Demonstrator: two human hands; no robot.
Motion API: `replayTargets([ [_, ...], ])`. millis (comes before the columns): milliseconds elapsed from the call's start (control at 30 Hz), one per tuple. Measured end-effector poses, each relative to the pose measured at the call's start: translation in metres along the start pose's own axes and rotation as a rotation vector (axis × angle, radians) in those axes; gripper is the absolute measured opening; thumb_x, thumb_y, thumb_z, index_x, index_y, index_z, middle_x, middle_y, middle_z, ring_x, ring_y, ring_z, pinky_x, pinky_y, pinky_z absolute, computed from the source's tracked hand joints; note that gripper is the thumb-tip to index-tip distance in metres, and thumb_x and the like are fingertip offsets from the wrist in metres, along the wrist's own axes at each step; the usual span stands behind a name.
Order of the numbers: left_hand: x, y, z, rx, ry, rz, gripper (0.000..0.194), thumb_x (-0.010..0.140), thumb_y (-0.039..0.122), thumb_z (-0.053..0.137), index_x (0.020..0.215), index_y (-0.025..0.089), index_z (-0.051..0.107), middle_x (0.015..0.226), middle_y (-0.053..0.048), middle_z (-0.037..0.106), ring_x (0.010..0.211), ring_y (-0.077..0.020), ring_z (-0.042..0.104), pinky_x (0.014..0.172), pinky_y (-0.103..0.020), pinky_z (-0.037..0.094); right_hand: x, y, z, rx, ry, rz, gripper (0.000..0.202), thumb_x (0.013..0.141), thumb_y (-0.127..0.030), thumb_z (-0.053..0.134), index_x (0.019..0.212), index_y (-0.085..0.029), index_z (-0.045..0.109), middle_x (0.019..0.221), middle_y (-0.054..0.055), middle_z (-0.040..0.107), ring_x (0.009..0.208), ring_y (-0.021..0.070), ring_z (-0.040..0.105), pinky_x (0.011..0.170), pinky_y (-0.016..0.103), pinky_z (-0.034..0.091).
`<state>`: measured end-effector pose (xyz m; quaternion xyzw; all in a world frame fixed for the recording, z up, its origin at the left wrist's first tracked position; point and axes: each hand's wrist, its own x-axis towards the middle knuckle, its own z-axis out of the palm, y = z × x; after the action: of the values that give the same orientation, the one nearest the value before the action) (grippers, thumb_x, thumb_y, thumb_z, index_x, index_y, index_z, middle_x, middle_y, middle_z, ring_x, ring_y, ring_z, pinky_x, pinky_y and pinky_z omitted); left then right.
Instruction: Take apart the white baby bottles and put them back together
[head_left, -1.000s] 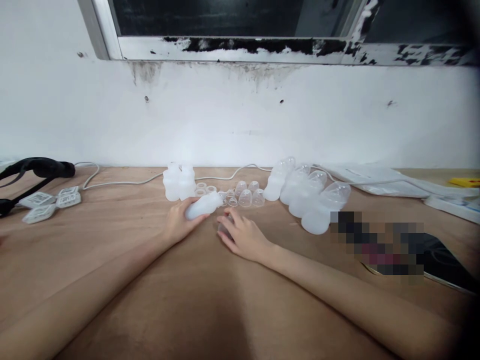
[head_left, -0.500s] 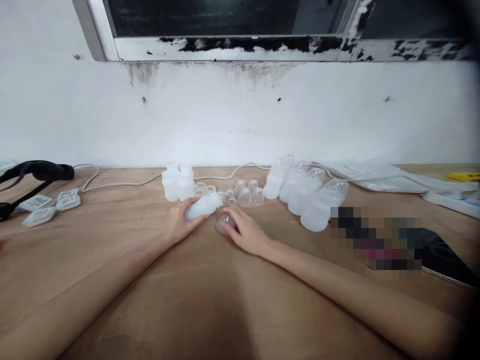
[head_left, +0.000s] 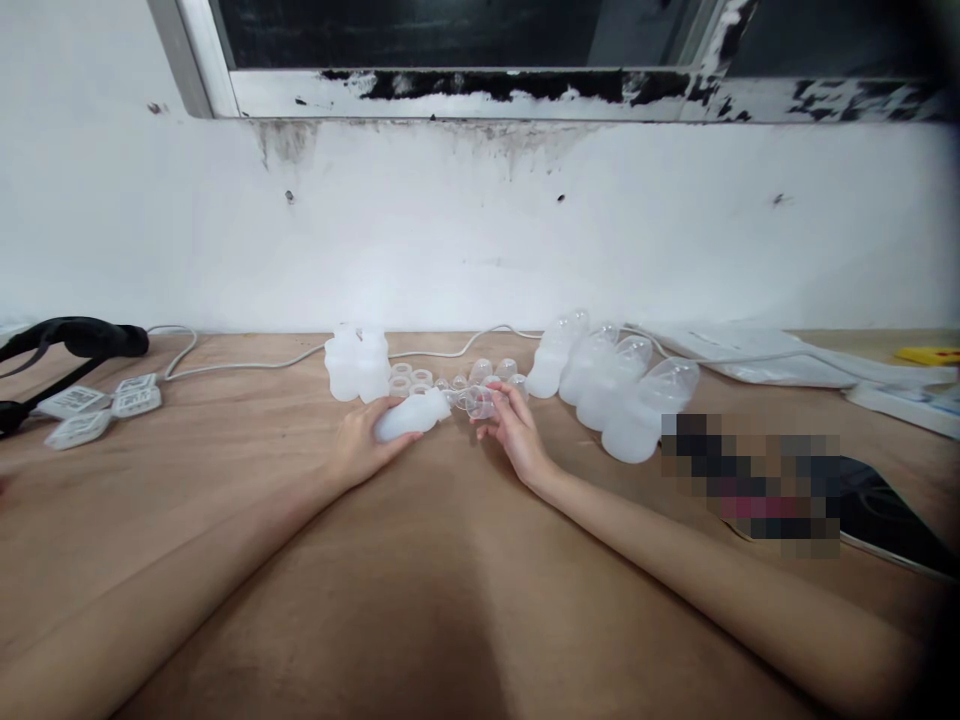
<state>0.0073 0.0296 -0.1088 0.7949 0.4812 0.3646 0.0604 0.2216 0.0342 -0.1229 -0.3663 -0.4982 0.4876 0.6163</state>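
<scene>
My left hand point(head_left: 361, 445) is wrapped round a frosted white baby bottle point(head_left: 409, 416), tilted with its neck pointing right. Between the fingertips of my right hand point(head_left: 520, 436) is a clear dome cap point(head_left: 480, 403), its open end turned towards the bottle's neck but apart from it. Behind them lie pale rings point(head_left: 401, 370), small clear teats point(head_left: 460, 383) and more clear dome caps point(head_left: 507, 369). My right hand and its cap partly hide these pieces.
Uncapped white bottles point(head_left: 357, 366) stand at the back left of the pieces. Several capped bottles point(head_left: 632, 428) stand in a slanting row on the right. A white cable point(head_left: 450, 354) runs along the wall. White packs point(head_left: 79, 428) and a black strapped item point(head_left: 90, 338) lie at far left.
My right hand has lifted the dome cap off the table, moved it right and away from me, and turned it on its side. My left hand and the bottle have barely moved.
</scene>
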Motion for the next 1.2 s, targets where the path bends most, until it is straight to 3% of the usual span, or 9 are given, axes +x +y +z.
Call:
replayTargets([
  [200, -0.002, 0.009, -0.005, 0.006, -0.134, 0.018, 0.050, 0.069, 0.051, 0.052, 0.111, 0.023, 0.050, 0.105, 0.000, 0.057, 0.092, -0.0201, 0.054, 0.077, -0.030, 0.041, -0.011, -0.011, 0.005, -0.344, -0.139, -0.104, 0.034, 0.081, -0.042, 0.037, 0.107, -0.021, 0.036, 0.103, 0.005, 0.042, 0.060, 0.0072, 0.046, 0.065, 0.029, 0.043],
  [367, 0.003, 0.017, -0.014, -0.284, -0.241, -0.034, 0.043, 0.069, 0.046, 0.055, 0.104, 0.022, 0.056, 0.099, 0.001, 0.059, 0.090, -0.0170, 0.053, 0.078, -0.025, 0.041, -0.020, -0.020, 0.006, -0.597, -0.306, -0.269, 0.031, 0.083, -0.033, 0.037, 0.111, -0.019, 0.032, 0.107, 0.007, 0.040, 0.074, 0.0109, 0.046, 0.075, 0.030, 0.040],
  [433, 0.007, 0.019, -0.019, -0.430, -0.358, -0.139, 0.041, 0.067, 0.046, 0.058, 0.099, 0.019, 0.058, 0.090, -0.001, 0.060, 0.082, -0.0159, 0.055, 0.070, -0.023, 0.042, -0.020, -0.021, 0.004, -0.609, -0.343, -0.280, 0.030, 0.084, -0.032, 0.036, 0.111, -0.019, 0.031, 0.107, 0.008, 0.039, 0.077, 0.0119, 0.046, 0.074, 0.030, 0.041],
  [600, 0.012, 0.020, -0.028, -0.943, -0.830, -0.552, 0.043, 0.073, 0.048, 0.049, 0.088, 0.009, 0.057, 0.072, -0.007, 0.057, 0.053, -0.0118, 0.052, 0.040, -0.018, 0.037, -0.019, -0.030, 0.003, -0.631, -0.466, -0.383, 0.029, 0.084, -0.027, 0.036, 0.111, -0.019, 0.029, 0.104, 0.008, 0.038, 0.085, 0.0136, 0.045, 0.076, 0.030, 0.041],
  [767, 0.009, 0.022, -0.026, -1.284, -1.024, -0.764, 0.047, 0.074, 0.049, 0.045, 0.095, 0.007, 0.052, 0.067, -0.007, 0.054, 0.048, -0.0118, 0.051, 0.033, -0.018, 0.037, -0.019, -0.044, 0.006, -0.664, -0.540, -0.588, 0.027, 0.084, -0.022, 0.036, 0.110, -0.018, 0.030, 0.102, 0.009, 0.038, 0.097, 0.0162, 0.040, 0.085, 0.032, 0.036],
  [900, 0.007, 0.030, -0.027, -1.251, -0.934, -0.713, 0.046, 0.075, 0.049, 0.045, 0.097, 0.009, 0.051, 0.069, -0.007, 0.054, 0.049, -0.0117, 0.051, 0.034, -0.018, 0.036, -0.016, -0.048, 0.004, -0.729, -0.555, -0.648, 0.028, 0.083, -0.021, 0.037, 0.110, -0.018, 0.030, 0.100, 0.009, 0.039, 0.095, 0.0165, 0.040, 0.082, 0.032, 0.036],
  [1000, 0.006, 0.038, -0.030, -1.054, -0.801, -0.603, 0.045, 0.074, 0.049, 0.046, 0.093, 0.009, 0.053, 0.072, -0.007, 0.056, 0.053, -0.0123, 0.052, 0.038, -0.018, 0.037, -0.012, -0.048, 0.002, -0.784, -0.553, -0.602, 0.027, 0.084, -0.023, 0.036, 0.109, -0.017, 0.030, 0.099, 0.009, 0.040, 0.091, 0.0157, 0.042, 0.078, 0.031, 0.038],
  [1100, 0.005, 0.045, -0.031, -0.713, -0.604, -0.395, 0.043, 0.072, 0.049, 0.051, 0.084, 0.009, 0.057, 0.068, -0.006, 0.057, 0.056, -0.0130, 0.052, 0.046, -0.020, 0.039, -0.010, -0.054, 0.004, -0.847, -0.549, -0.518, 0.025, 0.084, -0.026, 0.035, 0.108, -0.017, 0.030, 0.099, 0.009, 0.041, 0.082, 0.0139, 0.044, 0.071, 0.028, 0.041],
  [1200, 0.005, 0.046, -0.025, -0.506, -0.361, -0.135, 0.040, 0.071, 0.045, 0.053, 0.095, 0.013, 0.056, 0.084, -0.004, 0.058, 0.077, -0.0163, 0.053, 0.068, -0.025, 0.043, -0.011, -0.076, 0.008, -0.969, -0.559, -0.487, 0.029, 0.083, -0.030, 0.037, 0.109, -0.017, 0.032, 0.105, 0.009, 0.042, 0.078, 0.0134, 0.047, 0.066, 0.027, 0.041],
])
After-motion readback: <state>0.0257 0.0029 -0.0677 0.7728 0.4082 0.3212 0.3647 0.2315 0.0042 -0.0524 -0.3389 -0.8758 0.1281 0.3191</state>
